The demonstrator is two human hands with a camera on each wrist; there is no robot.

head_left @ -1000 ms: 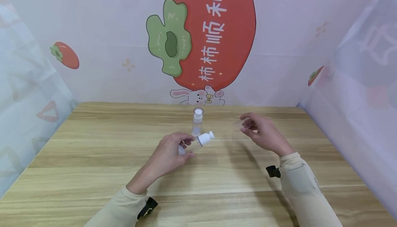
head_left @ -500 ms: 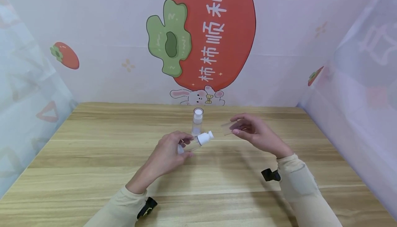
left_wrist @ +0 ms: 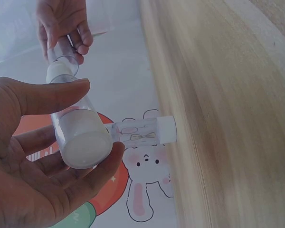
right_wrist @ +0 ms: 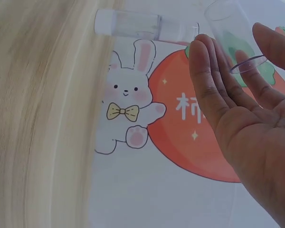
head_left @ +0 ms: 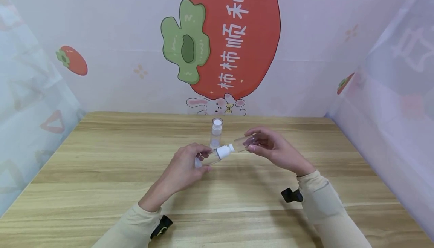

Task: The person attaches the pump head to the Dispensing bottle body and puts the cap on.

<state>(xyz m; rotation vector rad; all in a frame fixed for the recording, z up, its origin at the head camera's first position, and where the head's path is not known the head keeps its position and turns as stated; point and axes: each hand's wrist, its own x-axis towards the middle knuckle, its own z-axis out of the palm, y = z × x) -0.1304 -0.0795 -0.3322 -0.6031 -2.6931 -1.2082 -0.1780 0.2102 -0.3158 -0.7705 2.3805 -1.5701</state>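
Note:
My left hand [head_left: 185, 165] grips a clear pump bottle [head_left: 223, 151] by its body, tilted with its white pump top pointing up to the right. In the left wrist view the bottle's round white base [left_wrist: 87, 145] faces the camera, between thumb and fingers. A clear cylindrical cap [head_left: 241, 143] is pinched between the thumb and fingers of my right hand [head_left: 271, 148]. Its near end sits right at the tip of the pump; in the head view I cannot tell whether they touch. Behind the left hand, a second pump bottle [head_left: 216, 134] stands upright on the table.
The wooden table [head_left: 112, 187] runs back to a white backdrop [head_left: 125, 86] printed with a large persimmon and a rabbit. Fabric sheets hang at the left and right sides. A small black device [head_left: 161, 227] is strapped at the left wrist, another [head_left: 291, 195] at the right.
My right hand has moved left and slightly down, bringing the clear cap up to the pump's tip. The left hand and its bottle have stayed nearly still, as has the standing bottle.

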